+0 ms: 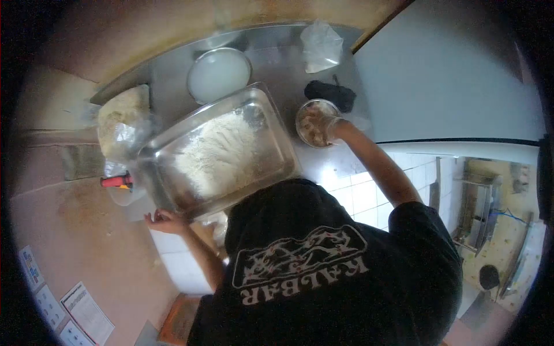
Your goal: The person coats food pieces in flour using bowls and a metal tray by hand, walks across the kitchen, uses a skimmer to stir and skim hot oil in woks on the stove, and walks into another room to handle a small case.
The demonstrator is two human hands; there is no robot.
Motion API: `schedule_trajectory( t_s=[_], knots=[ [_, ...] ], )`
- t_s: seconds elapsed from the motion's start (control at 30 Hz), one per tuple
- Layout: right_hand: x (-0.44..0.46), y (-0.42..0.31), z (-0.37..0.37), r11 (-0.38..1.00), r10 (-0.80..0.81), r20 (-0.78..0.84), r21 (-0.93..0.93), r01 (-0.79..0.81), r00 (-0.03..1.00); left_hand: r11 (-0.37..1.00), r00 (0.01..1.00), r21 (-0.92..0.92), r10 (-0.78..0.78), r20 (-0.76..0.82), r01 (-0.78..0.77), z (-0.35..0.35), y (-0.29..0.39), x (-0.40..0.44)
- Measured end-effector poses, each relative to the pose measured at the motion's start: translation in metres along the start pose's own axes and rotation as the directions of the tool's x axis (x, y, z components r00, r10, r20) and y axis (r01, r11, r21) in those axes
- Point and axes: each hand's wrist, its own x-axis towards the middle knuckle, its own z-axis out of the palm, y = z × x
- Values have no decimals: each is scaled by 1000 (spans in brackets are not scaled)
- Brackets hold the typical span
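Observation:
My right hand (pixel 333 130), in what looks like a thin whitish glove, reaches into a round metal bowl (pixel 299 128) at the right. Wet, brownish pieces (pixel 313 124) that look like raw meat lie in the bowl. The fingers of that hand are hidden among them. Left of the bowl stands a large rectangular metal tray (pixel 280 130) with a spread heap of white flour (pixel 216 153). Near the tray's lower left corner is my left hand (pixel 164 220), bare, its fingers loosely bent and apart, with nothing visible in them.
Behind the tray sits a round white container or lid (pixel 219 75). A plastic bag of pale powder (pixel 123 124) and a red-handled tool (pixel 117 181) lie at the left. Beyond the bowl are a black bundle (pixel 329 94) and a clear plastic bag (pixel 321 47). A large grey panel (pixel 450 81) borders the right.

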Motion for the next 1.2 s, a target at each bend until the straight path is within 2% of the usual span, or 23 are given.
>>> schedule_trajectory(
  t_s=[0.1, 0.17, 0.2, 0.23, 0.27, 0.3, 0.33, 0.4, 0.53, 0.63, 0.73, 0.87, 0.93, 1.13, 1.2],
  knots=[
    [29, -4, 34, 995, 97, -140, -25, -102, 985, 998, 1000, -57, -21, -11, 21, 1, 2, 1],
    [49, 5, 67, 975, 131, -185, -156, -160, 974, 999, 999, 10, 39, -4, -39, 0, 2, 2],
    [67, 20, 96, 959, 99, -261, -231, -162, 960, 997, 998, 41, 69, 0, -69, 0, 3, 1],
    [66, 13, 95, 937, 67, -335, -304, -175, 940, 1000, 1000, -1, 8, -3, -8, 2, -3, 0],
    [63, 14, 89, 942, 95, -232, -294, -163, 968, 998, 999, -41, -54, -5, 53, 4, -9, 0],
    [40, -8, 53, 948, 122, -125, -281, -153, 985, 990, 993, -77, -116, -6, 115, 3, -15, -1],
    [13, -34, 12, 953, 147, -18, -266, -146, 989, 997, 998, -55, -60, -15, 59, 2, -13, -1],
    [2, -42, -4, 983, 97, -128, -141, -115, 987, 999, 998, -5, 49, -32, -49, -1, -4, 1],
    [25, -1, 25, 999, -17, -371, -42, 2, 928, 1000, 999, -24, -19, -41, 19, -3, -16, 0],
    [18, 6, 10, 993, -47, -238, -120, 19, 970, 999, 999, -26, -25, -43, 24, -1, -24, -1],
    [4, 7, -10, 994, -76, -84, -84, 69, 994, 1000, 999, 7, -29, -45, 29, -2, -22, -1],
    [-3, 1, -25, 993, -77, 13, -89, 78, 997, 999, 999, -33, -35, -40, 33, -2, -15, -1],
    [4, -3, -18, 992, -58, 2, -113, 58, 998, 998, 999, -49, -27, -35, 26, -2, -17, -1],
    [43, -11, 61, 958, 122, -296, -214, -190, 947, 997, 998, -59, -53, -40, 50, -2, -16, -3],
    [56, -9, 76, 935, 160, -294, -260, -240, 942, 996, 997, -69, -62, -40, 59, -2, -10, 0]
  ],
)
